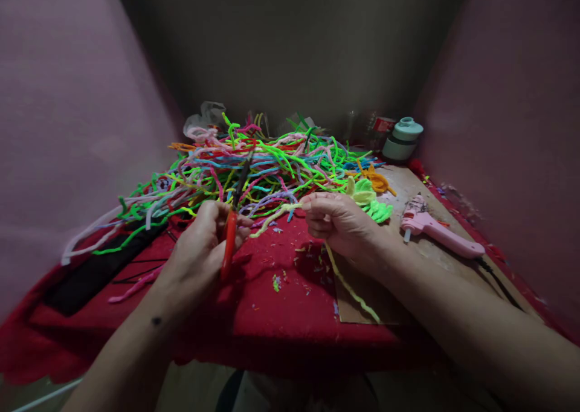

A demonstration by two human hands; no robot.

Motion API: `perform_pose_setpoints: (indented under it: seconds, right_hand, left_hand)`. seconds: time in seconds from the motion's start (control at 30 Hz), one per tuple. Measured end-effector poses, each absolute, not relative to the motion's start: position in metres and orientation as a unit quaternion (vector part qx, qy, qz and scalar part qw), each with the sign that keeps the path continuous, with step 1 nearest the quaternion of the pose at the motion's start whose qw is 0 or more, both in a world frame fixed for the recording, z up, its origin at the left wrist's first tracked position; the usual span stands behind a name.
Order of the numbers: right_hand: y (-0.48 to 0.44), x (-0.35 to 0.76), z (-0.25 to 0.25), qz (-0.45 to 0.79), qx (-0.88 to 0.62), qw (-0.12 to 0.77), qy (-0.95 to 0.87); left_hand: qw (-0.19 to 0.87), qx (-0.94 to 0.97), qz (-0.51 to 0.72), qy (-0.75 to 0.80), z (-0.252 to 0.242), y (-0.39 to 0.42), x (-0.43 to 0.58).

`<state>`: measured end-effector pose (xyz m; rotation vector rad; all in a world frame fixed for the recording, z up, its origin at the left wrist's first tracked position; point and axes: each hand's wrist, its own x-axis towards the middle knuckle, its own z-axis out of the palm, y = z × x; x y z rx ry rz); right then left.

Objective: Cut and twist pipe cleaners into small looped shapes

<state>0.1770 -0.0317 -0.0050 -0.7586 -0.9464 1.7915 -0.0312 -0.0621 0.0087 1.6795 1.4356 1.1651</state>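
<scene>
My left hand (pixel 211 234) is closed around scissors with red handles (pixel 230 237), their dark blades pointing up and away. At the tips of its fingers is the loose end of a pale yellow fuzzy stem (pixel 272 214). My right hand (pixel 333 222) pinches that stem between thumb and fingers. A pale yellow length (pixel 351 288) hangs below my right hand, over the cardboard. Just beyond the right hand lie yellow and green petal-like loops (pixel 369 200).
A heap of colourful fuzzy stems (pixel 272 164) covers the back of the red cloth (pixel 281 315). At right, a pink glue gun (pixel 437 231) lies on cardboard (pixel 394 185). Behind stands a pale green bottle (pixel 403 140). A black pouch (pixel 86 279) is at left.
</scene>
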Motion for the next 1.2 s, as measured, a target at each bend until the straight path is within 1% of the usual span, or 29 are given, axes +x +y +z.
perform_pose_setpoints:
  seconds: [0.17,0.27,0.33,0.43,0.5,0.67,0.77,0.87,0.93,1.1,1.2]
  right_hand:
    - [-0.038,0.172,-0.006,0.694,-0.319,0.483,-0.428]
    - [-0.04,0.171,-0.008,0.66,-0.323,0.493,-0.466]
    - [-0.041,0.171,-0.009,0.65,-0.327,0.482,-0.488]
    - [-0.042,0.172,-0.008,0.663,-0.338,0.439,-0.504]
    - [-0.043,0.172,-0.008,0.661,-0.343,0.425,-0.515]
    - [-0.046,0.171,-0.009,0.618,-0.35,0.45,-0.542]
    - [-0.049,0.169,-0.009,0.562,-0.357,0.477,-0.574]
    - [-0.051,0.168,-0.008,0.535,-0.371,0.476,-0.592]
    - [-0.051,0.168,-0.008,0.546,-0.368,0.469,-0.588]
    - [-0.048,0.168,-0.01,0.642,-0.324,0.428,-0.547]
    - [-0.046,0.168,-0.012,0.668,-0.317,0.422,-0.525]
  left_hand:
    - [0.418,0.596,0.446,0.52,0.018,-0.059,-0.008]
    - [0.454,0.555,0.465,0.52,0.023,-0.062,0.004]
    - [0.456,0.543,0.487,0.509,0.023,-0.063,0.008]
    - [0.447,0.542,0.53,0.475,0.019,-0.064,0.01]
    - [0.436,0.551,0.543,0.46,0.017,-0.065,0.01]
    - [0.407,0.571,0.54,0.465,0.015,-0.068,0.01]
    - [0.42,0.563,0.542,0.462,0.012,-0.066,0.007]
    - [0.438,0.559,0.537,0.455,0.009,-0.064,0.006]
    - [0.438,0.562,0.535,0.454,0.008,-0.065,0.006]
    - [0.438,0.569,0.525,0.456,0.01,-0.07,0.012]
    - [0.449,0.569,0.524,0.446,0.011,-0.071,0.013]
